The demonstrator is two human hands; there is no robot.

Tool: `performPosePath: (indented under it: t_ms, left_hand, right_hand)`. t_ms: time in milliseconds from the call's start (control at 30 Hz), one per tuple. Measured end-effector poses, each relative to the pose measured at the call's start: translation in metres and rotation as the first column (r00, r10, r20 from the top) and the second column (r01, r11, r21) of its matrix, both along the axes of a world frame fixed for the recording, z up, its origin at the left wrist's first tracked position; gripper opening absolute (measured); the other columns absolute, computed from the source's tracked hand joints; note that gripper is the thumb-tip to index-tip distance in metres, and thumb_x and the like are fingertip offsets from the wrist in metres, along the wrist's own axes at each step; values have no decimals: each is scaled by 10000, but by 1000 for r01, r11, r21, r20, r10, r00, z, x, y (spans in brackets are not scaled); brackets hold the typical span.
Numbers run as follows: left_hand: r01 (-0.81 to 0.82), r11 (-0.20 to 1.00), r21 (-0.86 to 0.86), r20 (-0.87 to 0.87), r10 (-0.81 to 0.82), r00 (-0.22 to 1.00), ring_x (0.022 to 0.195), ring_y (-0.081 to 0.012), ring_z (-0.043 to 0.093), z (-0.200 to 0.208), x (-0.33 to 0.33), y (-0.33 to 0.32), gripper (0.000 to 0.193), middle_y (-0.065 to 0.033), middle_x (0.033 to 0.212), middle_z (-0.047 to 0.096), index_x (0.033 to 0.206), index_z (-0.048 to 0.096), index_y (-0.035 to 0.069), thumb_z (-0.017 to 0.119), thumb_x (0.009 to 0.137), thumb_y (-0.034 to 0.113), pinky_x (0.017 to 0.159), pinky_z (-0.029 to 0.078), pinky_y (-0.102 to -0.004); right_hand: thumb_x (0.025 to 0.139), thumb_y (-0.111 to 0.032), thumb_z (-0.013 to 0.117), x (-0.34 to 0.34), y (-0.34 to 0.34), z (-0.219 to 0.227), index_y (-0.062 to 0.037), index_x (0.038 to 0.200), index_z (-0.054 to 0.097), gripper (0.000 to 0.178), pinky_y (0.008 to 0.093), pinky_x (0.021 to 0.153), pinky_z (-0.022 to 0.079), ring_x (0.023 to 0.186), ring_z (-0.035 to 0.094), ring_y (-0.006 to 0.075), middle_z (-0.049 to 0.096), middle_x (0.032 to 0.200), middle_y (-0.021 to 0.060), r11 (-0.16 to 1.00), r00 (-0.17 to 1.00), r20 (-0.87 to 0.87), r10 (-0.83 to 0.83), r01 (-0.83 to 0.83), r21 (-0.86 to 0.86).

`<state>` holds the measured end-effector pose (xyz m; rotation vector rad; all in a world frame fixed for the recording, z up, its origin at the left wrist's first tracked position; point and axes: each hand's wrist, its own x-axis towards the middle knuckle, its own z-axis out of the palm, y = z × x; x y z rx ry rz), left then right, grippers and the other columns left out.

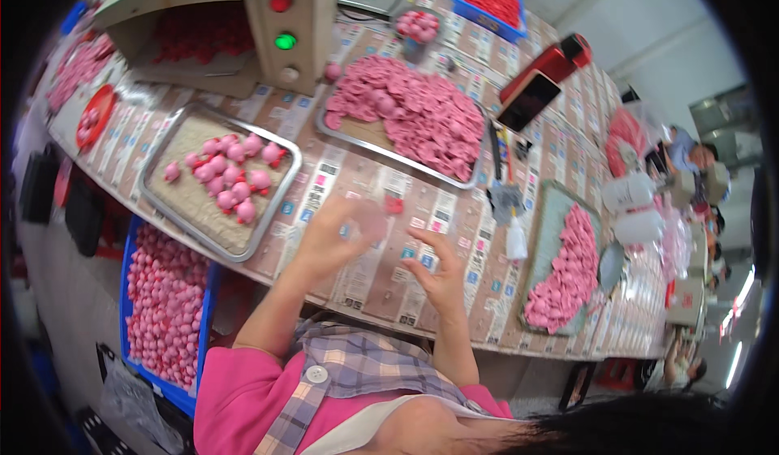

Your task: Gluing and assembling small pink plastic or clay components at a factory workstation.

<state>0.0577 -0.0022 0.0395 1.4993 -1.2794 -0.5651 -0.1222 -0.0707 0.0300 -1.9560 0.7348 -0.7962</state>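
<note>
My left hand is raised over the near edge of the table, its fingers curved and smeared by motion. A blurred pink patch shows at its fingertips; whether this is a held piece or moving fingers I cannot tell. To its right, my right hand has thumb and index finger apart with nothing visible between them. Just beyond the hands lies a small red and pink piece. A metal tray on the left holds pink balls with red parts. Another metal tray carries a heap of flat pink pieces.
A beige box-shaped machine with coloured lights stands far left. Rightward lie a phone, red bottle, small white bottle and greenish tray of pink pieces. Below the table's left edge, a blue crate holds many pink balls.
</note>
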Motion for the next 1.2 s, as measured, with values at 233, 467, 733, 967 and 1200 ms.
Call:
performPosePath:
  t_ms: [233, 467, 733, 967, 1200]
  left_hand:
    - [-775, 631, -39, 415, 716, 562, 600, -141, 520, -19, 159, 81, 249, -68, 659, 554, 849, 571, 9, 598, 721, 222, 563, 411, -277]
    - [-711, 661, 240, 335, 631, 699, 609, -152, 504, -28, 172, 115, 286, -82, 667, 565, 841, 565, -2, 608, 711, 250, 587, 403, -278]
    - [-711, 702, 36, 465, 618, 634, 726, -175, 529, -1, 157, 77, 264, -83, 822, 570, 874, 559, 14, 616, 713, 216, 672, 410, -291]
    - [-31, 998, 53, 231, 18, 973, 660, -147, 524, -2, 75, -66, 174, -59, 743, 556, 853, 552, 20, 591, 728, 135, 598, 412, -246]
    - [-97, 984, 152, 532, 1, 847, 783, -273, 525, -42, 45, -154, 181, -101, 825, 528, 809, 541, 46, 590, 694, 176, 666, 419, -367]
  right_hand:
    - [693, -43, 603, -6, -7, -6, -12, 940, 573, 251, 261, 771, 400, 852, 548, 168, 593, 896, 83, 989, 993, -50, -108, 112, 93]
    - [692, -96, 614, -10, -8, -13, -26, 877, 586, 199, 294, 719, 414, 818, 554, 218, 588, 873, 94, 992, 977, -178, -118, 124, 23]
    - [686, -113, 605, 30, -25, -12, -38, 872, 571, 204, 324, 695, 417, 819, 541, 250, 583, 845, 85, 993, 976, -217, -19, -7, -117]
    - [646, -98, 597, 79, -27, -36, -66, 790, 529, 162, 305, 588, 421, 676, 517, 203, 460, 702, 65, 785, 864, -492, -105, -231, -574]
    - [709, -35, 545, 40, -9, -1, -41, 861, 540, 153, 270, 585, 436, 685, 537, 174, 510, 773, 69, 970, 975, -220, 22, -74, -230]
